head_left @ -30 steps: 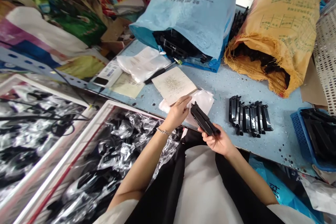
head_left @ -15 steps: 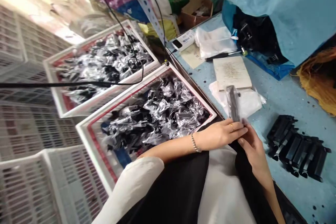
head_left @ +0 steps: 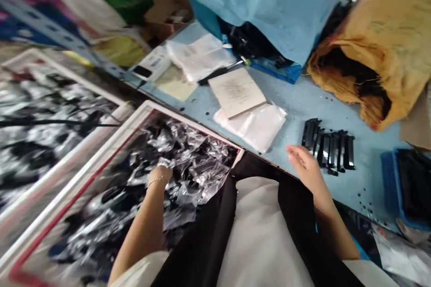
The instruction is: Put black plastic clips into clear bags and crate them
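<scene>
My left hand [head_left: 160, 174] is down in the near crate [head_left: 133, 131], among black parts in clear plastic bags [head_left: 202, 161]. Its fingers are hidden behind the back of the hand, and a shiny bag touches or lies just beyond it. My right hand [head_left: 305, 165] hovers at the table's front edge with fingers stretched out and nothing in them. Just beyond it, a row of bare black plastic parts [head_left: 332, 148] lies on the blue table [head_left: 292, 136]. To its left is a stack of clear bags [head_left: 256, 128], partly under a square beige pad [head_left: 237, 92].
A second crate [head_left: 84, 92] of bagged parts stands at the left. Behind the pad are a blue sack [head_left: 266, 4] with black parts, more clear bags [head_left: 200, 51] and a white device [head_left: 151, 65]. An orange sack [head_left: 387, 49] and blue basket [head_left: 390, 184] are at the right.
My hands have parted; both were together around a bagged black part. My left hand has moved left into the crate, my right toward the black parts. The view has turned right.
</scene>
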`<action>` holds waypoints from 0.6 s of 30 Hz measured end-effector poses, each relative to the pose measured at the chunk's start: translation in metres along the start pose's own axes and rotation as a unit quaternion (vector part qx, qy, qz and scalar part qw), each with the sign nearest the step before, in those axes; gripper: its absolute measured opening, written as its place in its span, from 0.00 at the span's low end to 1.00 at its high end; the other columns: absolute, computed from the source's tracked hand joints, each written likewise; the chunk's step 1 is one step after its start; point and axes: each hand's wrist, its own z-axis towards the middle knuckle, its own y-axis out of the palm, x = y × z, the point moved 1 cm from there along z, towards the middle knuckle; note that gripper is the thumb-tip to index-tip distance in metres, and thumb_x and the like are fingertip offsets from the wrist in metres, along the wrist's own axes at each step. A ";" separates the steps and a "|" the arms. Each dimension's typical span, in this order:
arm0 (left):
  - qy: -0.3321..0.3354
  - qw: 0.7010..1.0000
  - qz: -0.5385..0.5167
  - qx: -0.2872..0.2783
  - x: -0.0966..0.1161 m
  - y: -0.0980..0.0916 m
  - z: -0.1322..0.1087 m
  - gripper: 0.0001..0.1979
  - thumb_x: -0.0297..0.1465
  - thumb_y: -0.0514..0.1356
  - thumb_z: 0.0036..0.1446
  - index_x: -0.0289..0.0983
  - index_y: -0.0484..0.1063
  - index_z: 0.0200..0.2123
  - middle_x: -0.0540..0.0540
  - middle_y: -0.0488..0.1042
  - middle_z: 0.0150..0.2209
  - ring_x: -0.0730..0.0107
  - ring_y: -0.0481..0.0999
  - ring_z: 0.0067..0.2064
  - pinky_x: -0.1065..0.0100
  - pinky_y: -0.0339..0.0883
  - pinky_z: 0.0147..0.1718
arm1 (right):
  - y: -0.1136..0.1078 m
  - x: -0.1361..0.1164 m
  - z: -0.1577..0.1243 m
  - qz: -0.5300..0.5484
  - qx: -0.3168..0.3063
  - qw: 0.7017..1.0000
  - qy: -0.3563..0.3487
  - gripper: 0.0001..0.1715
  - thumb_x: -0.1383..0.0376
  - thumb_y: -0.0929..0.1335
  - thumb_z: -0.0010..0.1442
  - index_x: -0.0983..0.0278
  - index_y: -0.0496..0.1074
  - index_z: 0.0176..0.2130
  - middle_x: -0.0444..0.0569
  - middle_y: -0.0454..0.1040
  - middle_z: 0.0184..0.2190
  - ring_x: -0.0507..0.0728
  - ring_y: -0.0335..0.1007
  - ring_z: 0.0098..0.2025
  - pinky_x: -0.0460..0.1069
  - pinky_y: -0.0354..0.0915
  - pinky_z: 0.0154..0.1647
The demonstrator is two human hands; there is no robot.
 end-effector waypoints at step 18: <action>0.237 0.943 -0.180 -0.147 0.265 0.064 0.039 0.10 0.32 0.65 0.53 0.38 0.70 0.23 0.48 0.73 0.26 0.65 0.73 0.31 0.65 0.66 0.33 | -0.089 0.022 0.148 -0.181 -0.089 0.979 -0.043 0.20 0.85 0.67 0.48 0.62 0.76 0.24 0.46 0.81 0.40 0.58 0.73 0.49 0.60 0.60 0.61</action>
